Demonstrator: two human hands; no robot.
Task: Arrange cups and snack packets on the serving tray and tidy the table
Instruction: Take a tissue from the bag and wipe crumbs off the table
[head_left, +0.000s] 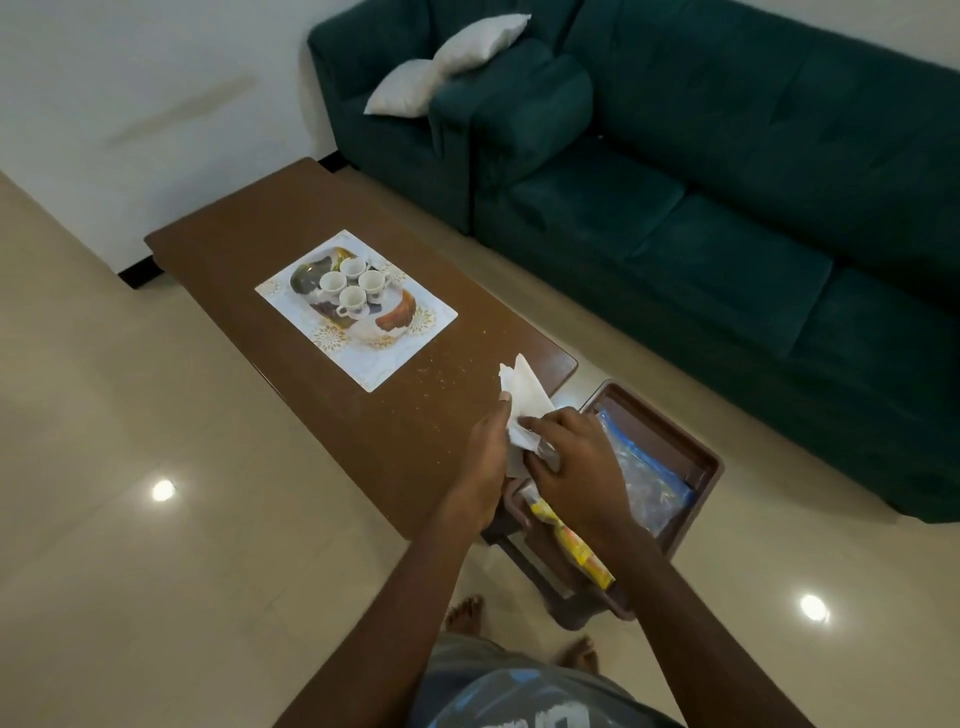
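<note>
A patterned white serving tray (415, 332) lies in the middle of the brown table (249, 228), with several white cups (353, 287) clustered on its far half. Above the table's near right corner, my left hand (485, 457) and my right hand (582, 462) both grip a crumpled white tissue (522, 395). Small crumbs (457, 364) dot the tabletop between the tray and my hands. On a brown side tray (696, 447) lower down, to the right of the table, lie a yellow snack packet (571, 545) and a clear blue-edged packet (649, 483).
A dark green sofa (727, 197) with two white cushions (447, 62) runs along the far right. Beige tiled floor surrounds the table. My bare feet (467, 613) stand at the table's near end.
</note>
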